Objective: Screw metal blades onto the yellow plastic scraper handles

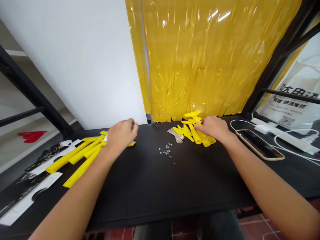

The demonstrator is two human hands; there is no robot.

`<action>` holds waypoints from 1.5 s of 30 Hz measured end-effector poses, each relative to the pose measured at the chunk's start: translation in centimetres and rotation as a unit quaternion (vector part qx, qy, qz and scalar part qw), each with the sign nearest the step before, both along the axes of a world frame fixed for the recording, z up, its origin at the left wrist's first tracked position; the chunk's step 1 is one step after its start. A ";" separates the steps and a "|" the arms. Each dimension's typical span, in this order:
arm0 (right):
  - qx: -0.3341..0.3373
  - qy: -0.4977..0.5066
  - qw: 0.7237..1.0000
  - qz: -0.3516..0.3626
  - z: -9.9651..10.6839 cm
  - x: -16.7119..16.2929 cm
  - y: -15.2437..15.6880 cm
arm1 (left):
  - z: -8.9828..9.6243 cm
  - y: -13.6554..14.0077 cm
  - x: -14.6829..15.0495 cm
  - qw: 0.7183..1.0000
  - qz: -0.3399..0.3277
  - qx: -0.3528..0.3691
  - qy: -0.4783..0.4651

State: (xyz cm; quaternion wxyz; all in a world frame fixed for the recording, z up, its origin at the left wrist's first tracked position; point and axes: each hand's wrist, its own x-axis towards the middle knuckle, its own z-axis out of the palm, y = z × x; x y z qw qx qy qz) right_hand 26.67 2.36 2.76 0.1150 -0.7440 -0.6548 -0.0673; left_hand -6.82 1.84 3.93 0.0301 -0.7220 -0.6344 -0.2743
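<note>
My left hand [122, 135], its fingers curled together, hangs over the back of the table beside a bunch of long yellow plastic handle pieces [85, 151]. Whatever it may hold is hidden; a short yellow tip [131, 144] shows just past it. My right hand [213, 128] is closed at a thin yellow plastic piece [192, 122] on top of a second yellow pile, its fingertips partly hidden. Tubular yellow handles [196, 135] lie under that hand. Flat yellow pieces [187, 132] and greyish blades [177, 135] rest to their left. Several small screws and nuts [167, 151] are scattered between my hands.
Black-and-white card packaging [32, 196] lies on the black table [160, 186] at left. A phone [260, 145], white cables and a power strip [287, 135] are on the right. Behind hangs a yellow plastic curtain [200, 66] beside a white panel [82, 60]. Black frame posts stand at both sides.
</note>
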 end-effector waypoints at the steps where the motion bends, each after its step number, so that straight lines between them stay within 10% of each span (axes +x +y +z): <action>1: -0.012 -0.001 1.000 -0.009 -0.1 0.8 0.4 | 0.5 -0.1 -1.0 0.997 0.047 -0.020 0.063; 13: -0.073 -0.018 0.997 -0.005 -0.9 1.6 0.9 | 1.5 1.3 -7.0 0.944 0.149 -0.254 0.152; 31: -0.072 -0.039 0.997 0.012 -1.6 0.7 1.0 | 1.0 0.6 -6.2 0.936 0.134 -0.247 0.211; 45: -0.021 -0.017 1.000 0.007 -1.5 -0.1 0.6 | 1.4 0.3 -4.3 0.982 0.086 -0.125 0.111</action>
